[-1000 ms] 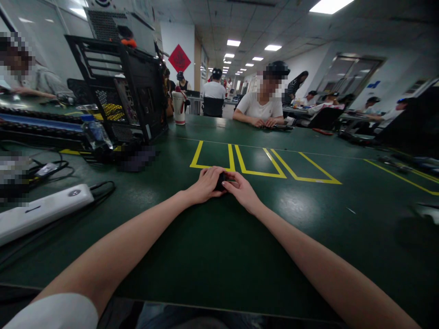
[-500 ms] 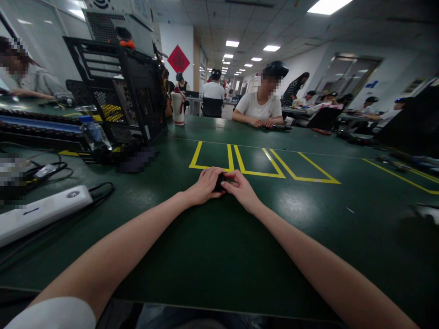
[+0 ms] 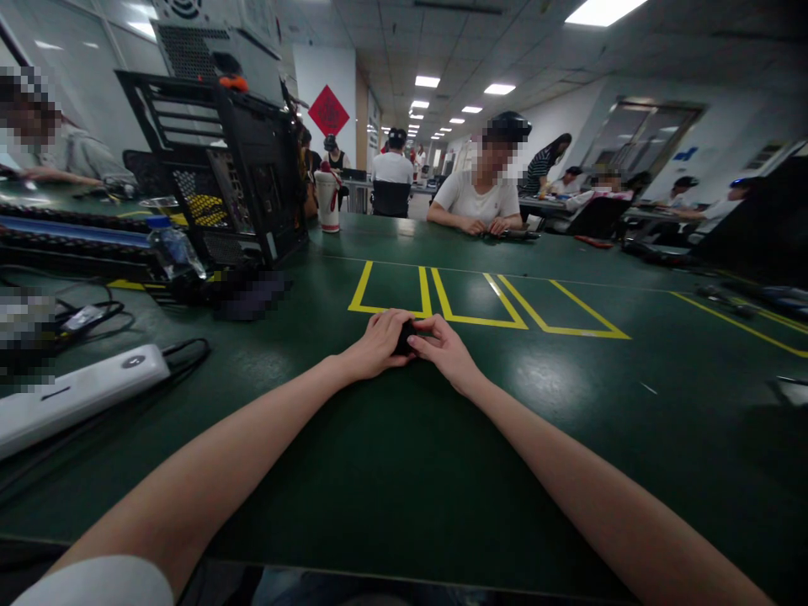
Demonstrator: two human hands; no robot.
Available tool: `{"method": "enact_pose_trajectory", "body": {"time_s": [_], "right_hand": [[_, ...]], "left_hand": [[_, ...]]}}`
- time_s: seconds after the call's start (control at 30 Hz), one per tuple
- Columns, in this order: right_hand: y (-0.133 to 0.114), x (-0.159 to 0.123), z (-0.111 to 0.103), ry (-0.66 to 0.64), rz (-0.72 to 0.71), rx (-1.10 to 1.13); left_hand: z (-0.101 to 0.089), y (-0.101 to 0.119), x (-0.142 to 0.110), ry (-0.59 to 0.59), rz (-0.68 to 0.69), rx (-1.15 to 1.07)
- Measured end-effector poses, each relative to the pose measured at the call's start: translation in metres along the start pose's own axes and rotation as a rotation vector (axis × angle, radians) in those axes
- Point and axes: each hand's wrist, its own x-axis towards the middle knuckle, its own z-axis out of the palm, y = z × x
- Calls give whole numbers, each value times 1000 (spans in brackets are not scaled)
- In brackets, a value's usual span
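Observation:
Both my arms reach forward over a dark green table (image 3: 404, 454). My left hand (image 3: 377, 343) and my right hand (image 3: 447, 348) meet at the middle of it, fingers curled round a small black object (image 3: 405, 336) held between them. Most of that object is hidden by my fingers and I cannot make out what it is. The hands rest on the table just in front of yellow tape rectangles (image 3: 470, 301).
A black open computer case (image 3: 227, 168) stands at the back left with a water bottle (image 3: 173, 244) and cables beside it. A white power strip (image 3: 76, 391) lies at the left. A person in a white shirt (image 3: 476, 198) sits across the table; others work behind.

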Motion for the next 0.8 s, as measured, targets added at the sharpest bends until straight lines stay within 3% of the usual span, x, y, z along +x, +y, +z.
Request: {"method": "enact_pose_trajectory", "body": {"time_s": [0.3, 0.8], "right_hand": [[0, 2, -2, -12, -19, -73], [0, 0, -1, -5, 4, -10]], "left_hand": [[0, 0, 0, -10, -12, -7], [1, 0, 0, 6, -2, 9]]}}
